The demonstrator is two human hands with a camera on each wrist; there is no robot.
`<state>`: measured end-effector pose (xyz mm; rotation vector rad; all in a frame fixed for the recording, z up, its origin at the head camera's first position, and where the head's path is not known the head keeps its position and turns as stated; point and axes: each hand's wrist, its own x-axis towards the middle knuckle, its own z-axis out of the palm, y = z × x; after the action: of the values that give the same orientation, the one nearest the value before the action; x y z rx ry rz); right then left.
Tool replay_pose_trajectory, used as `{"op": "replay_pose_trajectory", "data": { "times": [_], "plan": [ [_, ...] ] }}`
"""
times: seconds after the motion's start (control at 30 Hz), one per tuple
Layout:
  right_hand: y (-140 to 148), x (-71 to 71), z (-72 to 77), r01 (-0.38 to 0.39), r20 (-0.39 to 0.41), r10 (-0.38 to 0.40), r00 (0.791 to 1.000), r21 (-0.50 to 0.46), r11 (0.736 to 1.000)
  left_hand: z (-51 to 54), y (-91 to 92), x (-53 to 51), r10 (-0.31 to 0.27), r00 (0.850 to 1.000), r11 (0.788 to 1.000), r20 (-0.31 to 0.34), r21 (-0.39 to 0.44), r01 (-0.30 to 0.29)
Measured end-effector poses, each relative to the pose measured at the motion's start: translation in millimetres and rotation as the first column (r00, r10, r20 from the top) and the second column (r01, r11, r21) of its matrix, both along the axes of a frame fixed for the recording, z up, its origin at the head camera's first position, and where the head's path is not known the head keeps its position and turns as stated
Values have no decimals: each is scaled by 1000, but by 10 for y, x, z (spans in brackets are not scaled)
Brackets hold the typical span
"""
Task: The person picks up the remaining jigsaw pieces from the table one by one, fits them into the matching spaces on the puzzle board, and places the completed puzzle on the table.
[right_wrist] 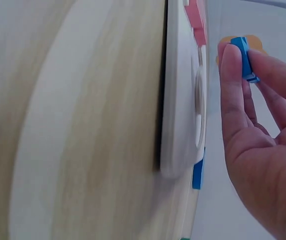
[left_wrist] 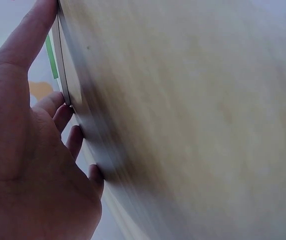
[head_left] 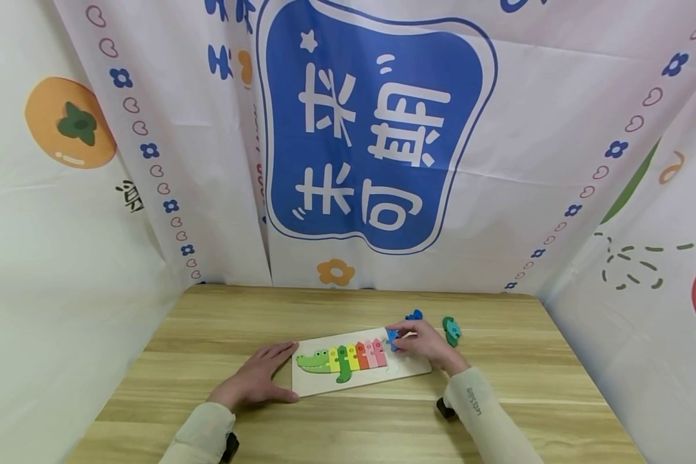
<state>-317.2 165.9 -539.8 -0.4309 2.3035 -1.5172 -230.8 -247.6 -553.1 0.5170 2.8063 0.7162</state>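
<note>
A white puzzle board (head_left: 325, 388) lies slightly slanted on the table, bearing a crocodile puzzle (head_left: 316, 362) with a green head and yellow, green, orange and pink pieces set side by side. My right hand (head_left: 422, 341) pinches a blue puzzle piece (right_wrist: 243, 57) between thumb and fingers, above the board's right part, just right of the pink pieces (head_left: 376, 353). In the right wrist view the blue piece is held clear of the board. My left hand (head_left: 256, 379) rests at the board's left end, fingers and thumb spread and touching its edge and corners.
Beyond the right hand, a dark blue piece (head_left: 414, 315) lies behind the board. Green and teal pieces (head_left: 452, 330) lie to the right on the wooden table (head_left: 348, 432). A printed white curtain (head_left: 220, 193) hangs at the table's back edge.
</note>
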Motion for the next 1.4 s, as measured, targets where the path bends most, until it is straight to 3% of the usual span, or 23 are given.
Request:
{"op": "replay_pose_trajectory", "data": {
  "times": [0.3, 0.83, 1.0, 1.1, 1.23, 1.33, 1.4],
  "plan": [
    [-71, 35, 40, 4, -3, -4, 1000, 9, 1000, 51, 9, 1, 3, 1000, 1000, 28, -15, -2],
    [-64, 37, 19, 31, -5, -31, 999, 14, 999, 52, 16, 6, -2, 1000, 1000, 16, -18, 3],
    [20, -8, -5, 86, -11, -85, 996, 15, 996, 54, 19, 14, -10, 1000, 1000, -3, -14, 10],
    [130, -46, 2, 172, -35, -172, 985, 18, 985, 46, 20, 11, -4, 1000, 1000, 0, 4, 4],
    [302, -96, 17, 293, -125, -285, 950, 56, 954, 22, 11, 7, -6, 1000, 1000, -7, 5, 6],
    [411, -121, 11, 361, -188, -337, 923, 114, 926, -5, 1, 6, -5, 1000, 1000, -12, -3, 5],
    [456, -135, -7, 383, -200, -351, 915, 151, 911, -3, -1, 6, -2, 1000, 1000, -4, 0, 2]
  ]
}}
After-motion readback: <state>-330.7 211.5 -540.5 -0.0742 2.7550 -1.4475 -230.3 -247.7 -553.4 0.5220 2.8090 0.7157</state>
